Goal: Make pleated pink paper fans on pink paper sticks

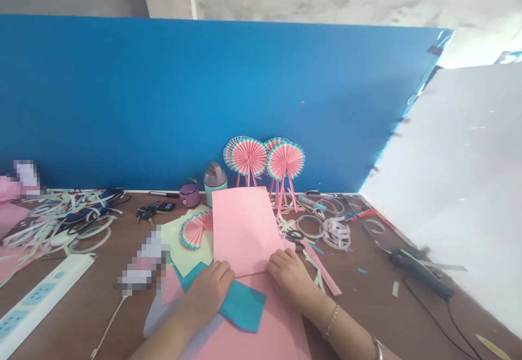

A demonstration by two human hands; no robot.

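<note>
A pink paper sheet (242,229) lies on the brown table (359,305), folded over so its far half rests on the near half. My left hand (210,292) presses on the fold at the sheet's left, fingers curled, with teal paper (244,308) under it. My right hand (291,278) presses the fold at the right, fingers bent down on the pink sheet; a bracelet is on that wrist. A half-open pink and teal paper fan (196,229) lies on pale yellow paper (179,246) just left of the sheet.
Finished paper fans (265,159) on pink sticks lean against the blue partition (163,99). Nearby are a small bottle (214,180), a purple cup (190,194), keys (147,213), tape rings (330,229), paper strips (61,218), a white power strip (36,300) and a black glue gun (420,270).
</note>
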